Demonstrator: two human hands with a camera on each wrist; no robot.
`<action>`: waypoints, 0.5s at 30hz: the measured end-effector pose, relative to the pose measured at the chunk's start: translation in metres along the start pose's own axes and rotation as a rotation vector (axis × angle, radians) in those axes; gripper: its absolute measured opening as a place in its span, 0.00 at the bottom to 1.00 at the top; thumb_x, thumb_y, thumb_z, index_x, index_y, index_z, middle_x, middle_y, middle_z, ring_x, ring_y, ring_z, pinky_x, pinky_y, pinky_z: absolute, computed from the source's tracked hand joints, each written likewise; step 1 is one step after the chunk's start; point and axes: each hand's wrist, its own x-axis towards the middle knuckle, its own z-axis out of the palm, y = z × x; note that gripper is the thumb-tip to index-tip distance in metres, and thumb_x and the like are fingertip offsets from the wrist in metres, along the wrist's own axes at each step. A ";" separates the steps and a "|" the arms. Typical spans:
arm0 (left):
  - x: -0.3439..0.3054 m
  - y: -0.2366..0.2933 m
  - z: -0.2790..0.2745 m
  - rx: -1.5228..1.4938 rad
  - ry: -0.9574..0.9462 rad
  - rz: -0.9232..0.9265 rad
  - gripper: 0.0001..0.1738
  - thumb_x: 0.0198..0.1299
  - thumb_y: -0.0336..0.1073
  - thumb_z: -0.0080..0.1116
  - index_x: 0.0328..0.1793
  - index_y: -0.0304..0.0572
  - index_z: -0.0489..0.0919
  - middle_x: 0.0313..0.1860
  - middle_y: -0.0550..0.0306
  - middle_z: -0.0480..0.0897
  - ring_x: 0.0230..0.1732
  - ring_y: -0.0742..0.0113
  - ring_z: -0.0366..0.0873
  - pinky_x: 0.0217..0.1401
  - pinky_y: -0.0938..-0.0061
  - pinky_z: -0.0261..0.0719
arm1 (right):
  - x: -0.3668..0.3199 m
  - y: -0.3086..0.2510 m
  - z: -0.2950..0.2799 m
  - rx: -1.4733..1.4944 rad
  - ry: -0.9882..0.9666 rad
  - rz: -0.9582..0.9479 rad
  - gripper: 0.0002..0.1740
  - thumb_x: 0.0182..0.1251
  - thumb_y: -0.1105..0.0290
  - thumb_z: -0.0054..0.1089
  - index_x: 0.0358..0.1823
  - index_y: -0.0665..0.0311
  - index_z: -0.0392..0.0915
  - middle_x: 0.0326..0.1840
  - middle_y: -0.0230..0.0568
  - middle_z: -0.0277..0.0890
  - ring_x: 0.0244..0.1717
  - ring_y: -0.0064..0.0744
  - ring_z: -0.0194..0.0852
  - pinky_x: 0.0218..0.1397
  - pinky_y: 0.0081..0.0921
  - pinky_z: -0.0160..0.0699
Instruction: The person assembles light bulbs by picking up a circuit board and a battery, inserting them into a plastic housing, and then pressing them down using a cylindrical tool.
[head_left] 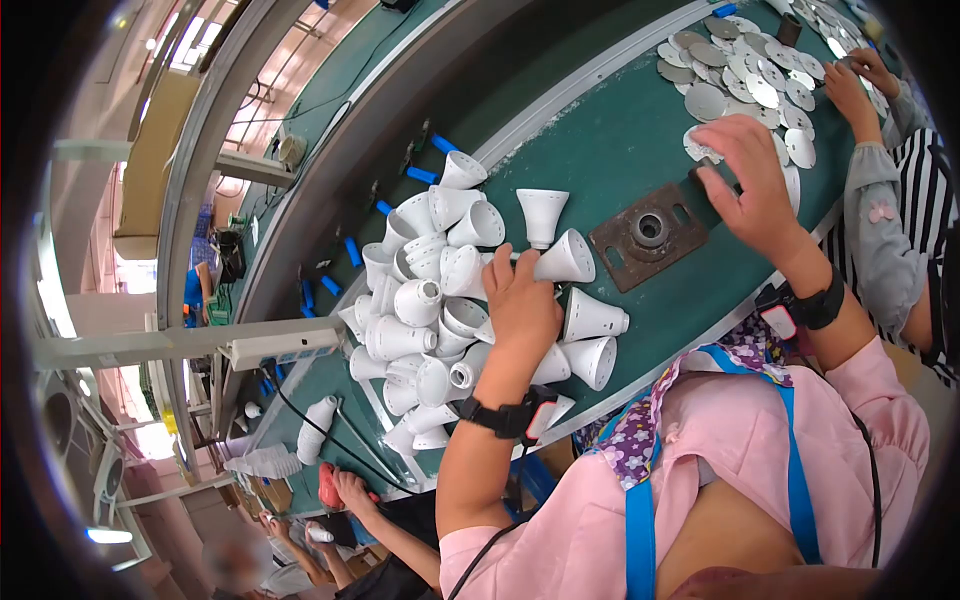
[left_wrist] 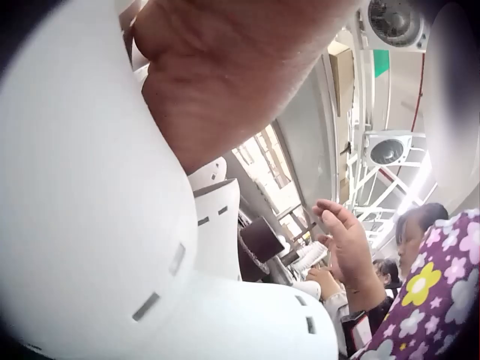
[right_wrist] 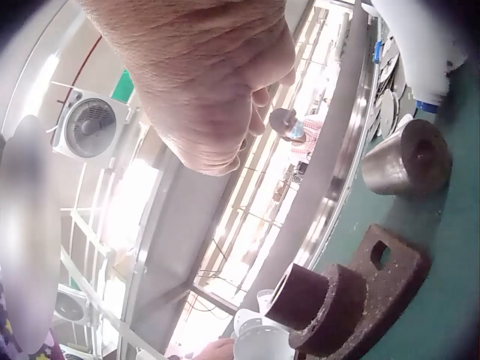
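In the head view my left hand (head_left: 523,305) reaches over white cone-shaped shells, its fingers at the narrow end of a tilted shell (head_left: 567,257); whether they grip it is unclear. The left wrist view has large white shells (left_wrist: 82,187) close below the hand (left_wrist: 217,67), fingertips hidden. My right hand (head_left: 752,188) is raised with thumb and fingers apart, holding nothing visible. Under it, the right wrist view shows a metal cylinder (right_wrist: 405,159) on the green table, apart from the hand (right_wrist: 202,90). Beside it lies a brown metal block (head_left: 650,240) with a round central post.
A heap of white shells (head_left: 400,330) covers the table's left part. Flat metal discs (head_left: 705,102) are piled at the upper right, where another person's hands (head_left: 855,95) work. Blue pieces (head_left: 353,251) lie along the far edge; another person's arm (head_left: 385,520) reaches in at lower left.
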 end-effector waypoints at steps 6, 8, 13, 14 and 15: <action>-0.007 0.004 -0.050 -0.525 0.165 -0.160 0.06 0.47 0.28 0.60 0.34 0.41 0.80 0.46 0.53 0.77 0.52 0.56 0.71 0.54 0.63 0.69 | -0.006 -0.037 0.006 0.432 -0.181 0.147 0.14 0.50 0.75 0.57 0.41 0.62 0.73 0.36 0.41 0.72 0.38 0.42 0.69 0.43 0.32 0.70; -0.005 0.008 -0.055 -1.015 0.110 -0.401 0.06 0.51 0.28 0.57 0.36 0.39 0.79 0.43 0.53 0.78 0.47 0.60 0.74 0.51 0.67 0.73 | -0.006 -0.053 0.013 0.544 -0.271 0.092 0.12 0.50 0.74 0.58 0.38 0.62 0.73 0.34 0.38 0.73 0.36 0.40 0.71 0.40 0.31 0.71; 0.005 0.026 -0.044 -1.991 0.042 -0.548 0.05 0.60 0.28 0.51 0.37 0.34 0.75 0.37 0.52 0.79 0.38 0.67 0.78 0.48 0.72 0.79 | 0.000 -0.079 0.036 0.574 -0.116 -0.171 0.15 0.46 0.72 0.64 0.37 0.62 0.71 0.36 0.39 0.73 0.40 0.43 0.72 0.43 0.34 0.72; 0.007 0.032 -0.044 -1.996 0.027 -0.542 0.05 0.60 0.30 0.51 0.36 0.36 0.75 0.37 0.55 0.79 0.39 0.68 0.77 0.46 0.71 0.77 | -0.001 -0.083 0.040 0.560 -0.090 -0.148 0.17 0.46 0.72 0.64 0.38 0.62 0.70 0.36 0.39 0.73 0.41 0.44 0.72 0.44 0.35 0.72; 0.009 0.035 -0.043 -2.000 0.023 -0.537 0.05 0.60 0.30 0.51 0.36 0.36 0.75 0.37 0.55 0.79 0.39 0.68 0.77 0.46 0.71 0.77 | -0.002 -0.084 0.044 0.546 -0.065 -0.128 0.19 0.45 0.71 0.65 0.40 0.62 0.69 0.36 0.40 0.73 0.41 0.45 0.71 0.44 0.35 0.72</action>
